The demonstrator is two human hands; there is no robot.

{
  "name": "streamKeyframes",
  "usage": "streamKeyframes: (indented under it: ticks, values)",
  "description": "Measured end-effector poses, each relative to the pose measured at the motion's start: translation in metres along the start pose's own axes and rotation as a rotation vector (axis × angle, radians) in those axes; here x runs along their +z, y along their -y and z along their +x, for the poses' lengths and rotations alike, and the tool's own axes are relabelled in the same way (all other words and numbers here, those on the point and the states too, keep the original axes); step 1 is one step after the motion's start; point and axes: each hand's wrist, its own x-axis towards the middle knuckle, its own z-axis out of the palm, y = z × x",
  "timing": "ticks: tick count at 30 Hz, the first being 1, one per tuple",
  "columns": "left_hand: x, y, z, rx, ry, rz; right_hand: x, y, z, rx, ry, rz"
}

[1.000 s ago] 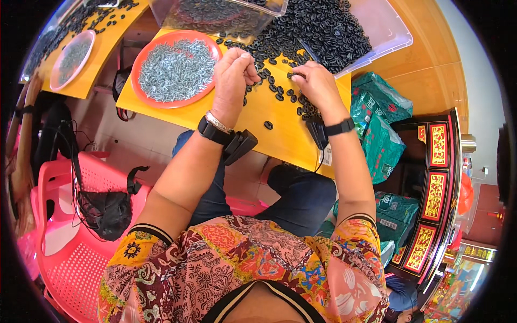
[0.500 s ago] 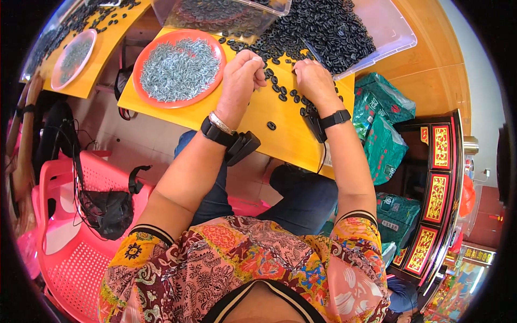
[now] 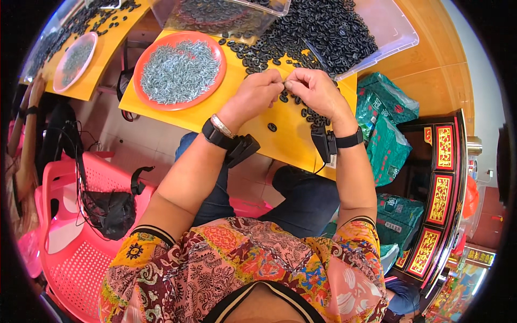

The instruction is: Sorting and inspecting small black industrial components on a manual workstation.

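Observation:
Above the yellow table (image 3: pixel 291 142), my left hand (image 3: pixel 257 94) and my right hand (image 3: pixel 315 92) meet fingertip to fingertip. Both are closed in a pinch; whatever sits between the fingers is too small to make out. Several black oval pieces with holes lie under and beside my right hand, and a lone black oval piece (image 3: pixel 272 127) rests nearer to me. Left of my left hand stands a red-orange plate (image 3: pixel 141 91) heaped with small silvery screws (image 3: pixel 180 70). Beyond my hands spreads a large pile of black oval pieces (image 3: pixel 336 40).
A clear plastic bin (image 3: pixel 215 19) stands at the far edge, and a second translucent bin (image 3: pixel 396 37) spills the pile. Green bags (image 3: pixel 390 156) sit at the right by a dark cabinet (image 3: pixel 439 183). At left are a pink chair (image 3: pixel 102 231) and another person's arm (image 3: pixel 35 91) near a pale plate (image 3: pixel 91 67).
My right hand has come away from the pile's near edge, toward me, to meet my left hand. The left hand has moved slightly right and nearer, its fingers now touching the right's.

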Motion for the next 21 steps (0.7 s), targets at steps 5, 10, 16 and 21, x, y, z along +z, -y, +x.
streamKeyframes:
  ticks: [5,10,16,21]
  values:
    - [-0.004,-0.005,0.000,0.055,-0.007,-0.051,0.010,-0.001,0.007,0.055,-0.052,0.113]
    - [-0.010,-0.016,-0.004,0.029,-0.180,-0.267,0.022,0.027,0.014,0.065,-0.208,0.295]
    - [-0.011,-0.019,-0.005,0.026,-0.158,-0.333,0.016,0.020,0.022,-0.071,-0.206,0.198]
    - [-0.011,-0.018,-0.005,0.096,-0.201,-0.265,0.012,0.022,0.016,-0.030,-0.181,0.078]
